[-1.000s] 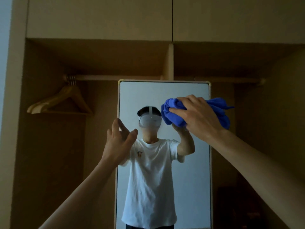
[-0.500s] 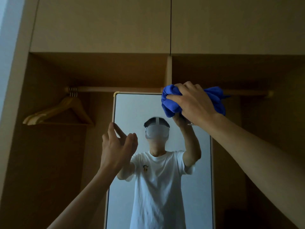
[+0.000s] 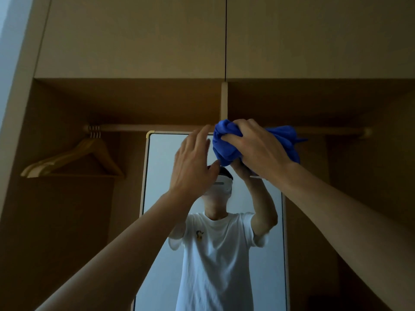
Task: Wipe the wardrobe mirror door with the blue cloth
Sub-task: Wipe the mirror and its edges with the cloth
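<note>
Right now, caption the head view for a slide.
Right hand grips blue cloth at top of mirror door; open left hand beside it.

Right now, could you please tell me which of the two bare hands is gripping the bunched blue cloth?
The right hand grips the blue cloth at the mirror door's top edge; the left hand beside it has straight fingers and holds nothing.

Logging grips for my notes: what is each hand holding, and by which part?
Right hand grips the blue cloth by its bunched middle; left hand holds nothing.
</note>
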### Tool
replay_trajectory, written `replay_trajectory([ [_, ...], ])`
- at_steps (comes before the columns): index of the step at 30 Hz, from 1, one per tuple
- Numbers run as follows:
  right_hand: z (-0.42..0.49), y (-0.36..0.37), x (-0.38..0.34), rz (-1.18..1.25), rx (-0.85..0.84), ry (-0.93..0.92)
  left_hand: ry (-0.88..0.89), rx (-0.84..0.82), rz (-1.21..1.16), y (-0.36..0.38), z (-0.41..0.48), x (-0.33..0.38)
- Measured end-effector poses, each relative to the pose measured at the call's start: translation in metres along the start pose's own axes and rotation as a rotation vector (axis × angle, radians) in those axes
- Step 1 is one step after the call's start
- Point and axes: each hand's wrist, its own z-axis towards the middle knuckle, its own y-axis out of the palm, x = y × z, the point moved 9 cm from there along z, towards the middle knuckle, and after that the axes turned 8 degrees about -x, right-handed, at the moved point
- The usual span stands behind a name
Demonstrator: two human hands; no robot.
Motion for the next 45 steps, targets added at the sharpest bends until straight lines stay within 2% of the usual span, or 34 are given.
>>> replay_trajectory([
  [3,-0.005,-0.002,0.005,0.028,0.024,-0.005,0.101,-0.039,-0.049,0.002,0.02,0.019],
  [9,-0.001,0.001,0.005,0.003,0.039,0.012,0.169,-0.184,0.026,0.005,0.038,0.026],
  [14,-0.003,0.012,-0.001,0.016,0.032,0.06,0.151,-0.134,0.011,0.0,0.033,0.019],
  [26,-0.038,0.036,-0.03,0.029,0.032,0.026,0.076,0.016,-0.115,0.019,-0.028,0.007],
  [45,-0.145,0.075,-0.111,0.154,0.001,0.057,-0.044,-0.032,-0.133,0.061,-0.16,-0.009],
])
